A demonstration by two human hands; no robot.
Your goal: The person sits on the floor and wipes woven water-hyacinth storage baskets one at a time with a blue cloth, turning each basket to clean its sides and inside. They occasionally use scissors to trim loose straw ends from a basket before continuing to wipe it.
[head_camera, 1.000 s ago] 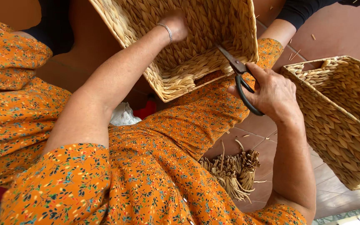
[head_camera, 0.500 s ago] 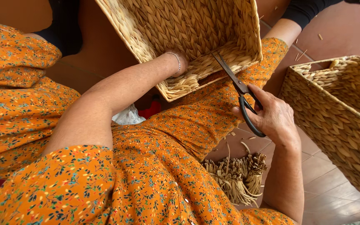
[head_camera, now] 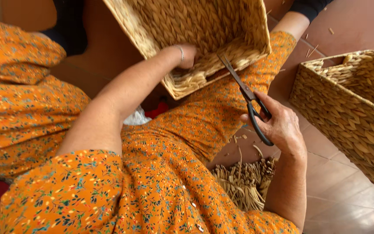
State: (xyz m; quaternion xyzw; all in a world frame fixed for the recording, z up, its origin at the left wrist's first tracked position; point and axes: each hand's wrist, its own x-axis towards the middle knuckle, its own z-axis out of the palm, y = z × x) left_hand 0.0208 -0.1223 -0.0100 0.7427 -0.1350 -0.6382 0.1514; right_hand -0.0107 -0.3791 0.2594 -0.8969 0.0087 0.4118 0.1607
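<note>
Scissors (head_camera: 247,97), black-handled with narrow dark blades, sat in the right hand (head_camera: 280,125), fingers through the loops and closed on them, blades nearly together. Tips touched the near wall of a woven basket (head_camera: 195,26), rectangular, plaited from pale dry straw, tilted on the lap. Left hand (head_camera: 187,54) reached inside that basket, fingers curled against the braided wall; whether it pinched anything, could not tell. Thin bracelet (head_camera: 181,52) on the wrist. Orange floral dress (head_camera: 165,173), soft fabric, underneath. Second woven basket (head_camera: 347,112) stood apart at right on smooth reddish floor tiles (head_camera: 338,190). Bundle of dry straw strands (head_camera: 243,182) lay below the right forearm.
</note>
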